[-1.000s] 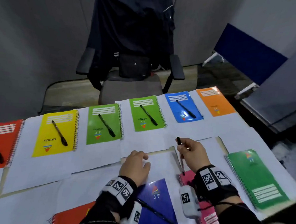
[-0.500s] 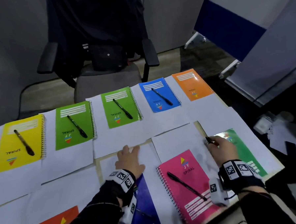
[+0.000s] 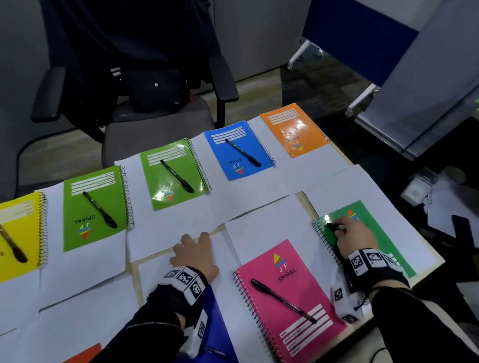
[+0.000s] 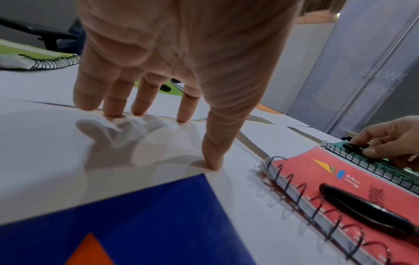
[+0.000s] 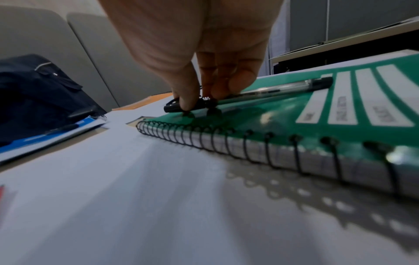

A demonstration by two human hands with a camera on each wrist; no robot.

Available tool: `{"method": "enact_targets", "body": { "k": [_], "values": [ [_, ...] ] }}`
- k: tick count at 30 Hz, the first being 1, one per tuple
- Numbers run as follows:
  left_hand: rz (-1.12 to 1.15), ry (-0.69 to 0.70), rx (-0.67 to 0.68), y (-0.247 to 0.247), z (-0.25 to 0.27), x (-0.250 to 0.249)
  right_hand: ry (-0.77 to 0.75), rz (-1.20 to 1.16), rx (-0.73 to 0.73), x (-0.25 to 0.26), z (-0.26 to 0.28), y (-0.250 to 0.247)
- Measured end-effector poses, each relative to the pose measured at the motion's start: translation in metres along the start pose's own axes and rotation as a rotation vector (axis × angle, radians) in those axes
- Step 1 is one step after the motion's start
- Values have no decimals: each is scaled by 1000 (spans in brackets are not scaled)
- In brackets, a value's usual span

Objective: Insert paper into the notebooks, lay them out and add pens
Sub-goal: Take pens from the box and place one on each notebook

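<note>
My right hand [image 3: 349, 231] pinches the capped end of a black pen [image 5: 249, 94] that lies low over the dark green notebook [image 3: 379, 238] at the table's right edge; in the right wrist view thumb and fingers grip its cap. My left hand [image 3: 194, 252] lies flat with straight fingers [image 4: 145, 105] pressing on white paper [image 4: 68, 143] beside the dark blue notebook [image 4: 136, 224]. The pink notebook [image 3: 288, 289] between my hands carries a pen [image 3: 282, 298]. In the far row, yellow [image 3: 5, 238], two light green [image 3: 92, 207] [image 3: 172, 172] and blue [image 3: 237, 150] notebooks each carry a pen; the orange one [image 3: 293, 131] has none.
White sheets [image 3: 260, 188] lie under the notebooks across the table. A red notebook corner [image 3: 84, 359] shows at the near edge. An office chair [image 3: 143, 93] draped with dark clothing stands beyond the far edge. A blue partition [image 3: 360, 29] and clutter on the floor [image 3: 440, 197] lie to the right.
My right hand carried the pen from the middle of the table rightward onto the dark green notebook. The head view swung right. My left hand stayed on the paper, its fingers now flatter.
</note>
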State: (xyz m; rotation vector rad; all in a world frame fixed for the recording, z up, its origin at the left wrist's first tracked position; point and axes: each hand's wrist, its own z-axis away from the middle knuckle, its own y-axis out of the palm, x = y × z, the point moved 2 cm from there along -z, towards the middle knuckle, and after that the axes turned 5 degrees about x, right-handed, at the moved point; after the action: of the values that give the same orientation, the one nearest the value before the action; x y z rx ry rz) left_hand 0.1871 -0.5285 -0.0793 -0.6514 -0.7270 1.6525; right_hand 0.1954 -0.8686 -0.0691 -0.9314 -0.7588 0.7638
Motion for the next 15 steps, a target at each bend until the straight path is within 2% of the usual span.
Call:
{"method": "enact_targets", "body": {
  "k": [15],
  "values": [
    [-20, 30, -28, -1, 1, 4, 77, -41, -53, -16, 1, -6]
  ]
}}
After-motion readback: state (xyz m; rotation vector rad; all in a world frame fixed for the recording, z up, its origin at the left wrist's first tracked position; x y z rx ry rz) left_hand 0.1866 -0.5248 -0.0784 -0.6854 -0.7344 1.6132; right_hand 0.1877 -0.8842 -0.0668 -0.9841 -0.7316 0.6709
